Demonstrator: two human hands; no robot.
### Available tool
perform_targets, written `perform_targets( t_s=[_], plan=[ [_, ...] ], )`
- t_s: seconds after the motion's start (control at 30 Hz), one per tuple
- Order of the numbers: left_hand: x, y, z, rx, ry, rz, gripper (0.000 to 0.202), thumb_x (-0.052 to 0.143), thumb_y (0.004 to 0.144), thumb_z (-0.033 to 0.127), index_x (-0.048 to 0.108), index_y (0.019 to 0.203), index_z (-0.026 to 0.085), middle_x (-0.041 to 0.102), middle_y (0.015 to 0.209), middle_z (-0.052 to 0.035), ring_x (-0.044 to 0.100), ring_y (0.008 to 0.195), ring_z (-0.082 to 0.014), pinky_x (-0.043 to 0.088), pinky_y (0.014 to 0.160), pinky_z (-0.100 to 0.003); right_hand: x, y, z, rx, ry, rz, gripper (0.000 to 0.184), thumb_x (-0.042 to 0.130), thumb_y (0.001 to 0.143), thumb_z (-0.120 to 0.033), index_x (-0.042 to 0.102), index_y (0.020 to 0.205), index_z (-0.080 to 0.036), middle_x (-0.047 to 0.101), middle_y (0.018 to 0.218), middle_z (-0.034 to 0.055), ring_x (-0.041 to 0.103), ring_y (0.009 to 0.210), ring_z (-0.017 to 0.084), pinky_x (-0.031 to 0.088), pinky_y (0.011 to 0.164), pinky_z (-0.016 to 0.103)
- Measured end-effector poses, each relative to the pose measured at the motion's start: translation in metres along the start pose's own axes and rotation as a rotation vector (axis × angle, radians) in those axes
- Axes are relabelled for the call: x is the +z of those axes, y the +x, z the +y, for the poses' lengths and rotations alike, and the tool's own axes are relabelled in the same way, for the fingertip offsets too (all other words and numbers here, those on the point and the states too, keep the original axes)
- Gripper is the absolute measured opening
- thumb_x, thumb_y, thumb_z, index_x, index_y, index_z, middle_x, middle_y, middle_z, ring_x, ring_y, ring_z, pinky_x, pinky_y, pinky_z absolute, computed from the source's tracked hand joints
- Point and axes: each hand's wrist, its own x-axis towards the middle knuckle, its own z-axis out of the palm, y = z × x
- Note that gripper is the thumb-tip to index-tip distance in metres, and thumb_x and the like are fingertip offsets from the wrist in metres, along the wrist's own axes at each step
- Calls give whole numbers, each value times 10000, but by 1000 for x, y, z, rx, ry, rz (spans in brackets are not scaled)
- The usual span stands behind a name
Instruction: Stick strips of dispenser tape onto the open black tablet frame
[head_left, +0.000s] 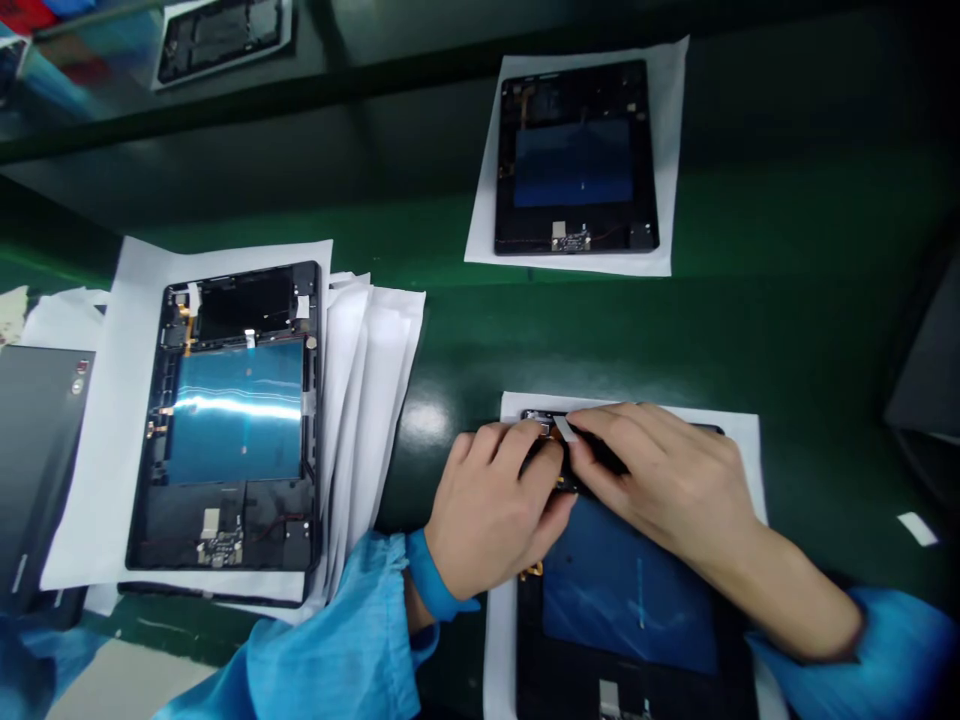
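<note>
Hands meet at the top of our open tablet [630, 590]. Our left hand [491, 510] presses its corner and our right hand [667, 480] pinches white tape [566, 430]. Next, we think, careful pressing flat.

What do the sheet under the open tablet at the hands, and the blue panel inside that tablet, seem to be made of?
The sheet looks like plain white paper: matte, thin, flat-edged. The blue panel in the open tablet looks like glossy film or foil, since it shows faint sheen; the exact material is unclear.
</note>
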Motion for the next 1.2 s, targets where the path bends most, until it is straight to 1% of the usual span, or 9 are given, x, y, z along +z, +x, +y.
perform_targets(
  t_s=[0.13,0.23,0.43,0.5,0.6,0.8,0.93,1.07,1.2],
  plan=[
    [0,0,0,-12,1,2,338,605,935,357,620,1208,159,626,1227,-106,545,1066,-265,489,823,-416,0,2,-1,-17,-23,2,63,586,930,-148,639,962,-161,699,797,8,620,671,140,422,597,277],
    [0,0,0,-13,1,12,331,604,935,350,620,1206,160,626,1221,-105,546,1061,-262,491,821,-414,1,2,0,-24,-6,-14,66,583,932,-149,639,962,-167,710,840,17,623,700,138,424,607,275],
    [1,-1,1,-13,0,33,291,603,935,357,635,1148,161,634,1214,-104,550,1044,-265,479,803,-413,3,0,0,-42,17,-65,124,571,940,-149,680,994,-173,712,901,26,630,734,141,463,633,286],
    [2,-1,1,-15,-1,44,266,605,936,351,638,1120,161,637,1209,-96,553,1032,-261,472,803,-409,3,0,0,-52,17,-69,138,567,947,-155,690,1008,-164,707,900,30,622,731,142,460,621,288],
    [2,-2,1,-19,-2,49,276,610,934,355,632,1127,159,635,1216,-93,555,1036,-260,466,809,-408,3,-1,0,-75,9,-71,145,558,960,-163,694,1008,-146,698,900,37,611,734,147,443,610,293],
    [1,-3,1,-36,-11,31,279,630,920,360,632,1129,175,634,1229,-85,555,1057,-261,465,824,-414,-1,-1,0,-126,-47,-118,166,527,973,-163,685,1014,-136,685,907,51,584,736,165,420,618,305],
    [0,-3,3,-49,-7,29,270,644,907,363,634,1108,184,637,1216,-79,564,1047,-264,466,824,-419,-5,0,-1,-190,-112,-139,221,471,976,-129,675,1059,-115,675,901,62,590,742,162,434,633,298],
    [0,-3,3,-43,5,55,282,659,896,358,640,1112,177,639,1205,-81,560,1047,-260,476,823,-414,-7,0,-3,-227,-143,-180,295,409,959,-101,665,1105,-108,667,904,73,591,750,169,456,629,302],
    [-1,-4,4,-47,23,45,293,651,900,363,640,1124,174,636,1229,-81,560,1060,-262,480,831,-418,-8,-2,-3,-233,-161,-190,319,416,937,-100,663,1138,-103,670,933,78,592,771,174,475,634,307]
  ],
)
